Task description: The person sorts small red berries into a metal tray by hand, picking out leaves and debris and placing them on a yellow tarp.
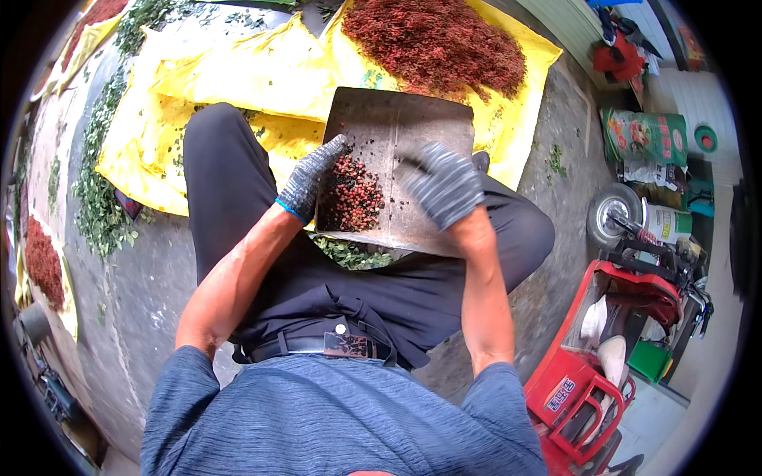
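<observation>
A shallow grey-brown pan (363,122) is tilted across my lap, between my bent knees. A heap of small red husks and black seeds (352,199), by their look Sichuan pepper, lies along its left side, and a few dark seeds are scattered towards the middle. My left hand (312,178), in a grey knitted glove with a blue cuff, grips the pan's left edge beside the heap. Over the pan's right half is my right hand (443,184), gloved alike; motion blur hides its fingers and whatever they may hold.
Ahead, a large red pile of pepper (437,44) covers part of a yellow sheet (232,65). Green leafy sprigs (101,178) litter the concrete floor at left; others (351,253) lie beneath the pan. On the right stand a red three-wheeled vehicle (565,387) and a green printed sack (646,137).
</observation>
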A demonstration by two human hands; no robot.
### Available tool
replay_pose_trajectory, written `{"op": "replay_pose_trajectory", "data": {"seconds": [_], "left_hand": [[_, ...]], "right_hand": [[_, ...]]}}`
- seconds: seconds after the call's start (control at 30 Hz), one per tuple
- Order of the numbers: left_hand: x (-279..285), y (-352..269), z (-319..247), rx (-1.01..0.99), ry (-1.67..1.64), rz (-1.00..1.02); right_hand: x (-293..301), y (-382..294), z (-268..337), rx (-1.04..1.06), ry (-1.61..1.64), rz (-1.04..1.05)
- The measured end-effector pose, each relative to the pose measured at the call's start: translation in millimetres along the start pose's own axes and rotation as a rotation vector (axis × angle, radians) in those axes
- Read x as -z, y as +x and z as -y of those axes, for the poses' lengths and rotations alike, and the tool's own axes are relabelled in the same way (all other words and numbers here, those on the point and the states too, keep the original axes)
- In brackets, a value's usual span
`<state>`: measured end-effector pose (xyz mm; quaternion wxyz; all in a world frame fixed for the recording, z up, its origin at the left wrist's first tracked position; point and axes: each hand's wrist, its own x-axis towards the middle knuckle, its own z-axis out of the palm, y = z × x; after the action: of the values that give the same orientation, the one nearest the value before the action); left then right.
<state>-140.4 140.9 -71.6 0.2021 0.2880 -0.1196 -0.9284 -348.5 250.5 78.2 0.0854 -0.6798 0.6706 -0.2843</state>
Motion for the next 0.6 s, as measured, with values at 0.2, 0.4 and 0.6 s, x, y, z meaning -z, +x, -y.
{"op": "replay_pose_trajectory", "data": {"seconds": [0.2, 0.4, 0.6], "left_hand": [[-4, -5, -8, -0.020, -0.004, 0.004], [-11, -11, -10, -0.080, 0.033, -0.054], [-7, -7, -9, -0.041, 0.025, -0.087]], "right_hand": [[-30, -9, 26, -0.181, -0.076, 0.507], [-41, 5, 37, -0.240, -0.010, 0.473], [-47, 4, 35, -0.347, -0.012, 0.517]]}}
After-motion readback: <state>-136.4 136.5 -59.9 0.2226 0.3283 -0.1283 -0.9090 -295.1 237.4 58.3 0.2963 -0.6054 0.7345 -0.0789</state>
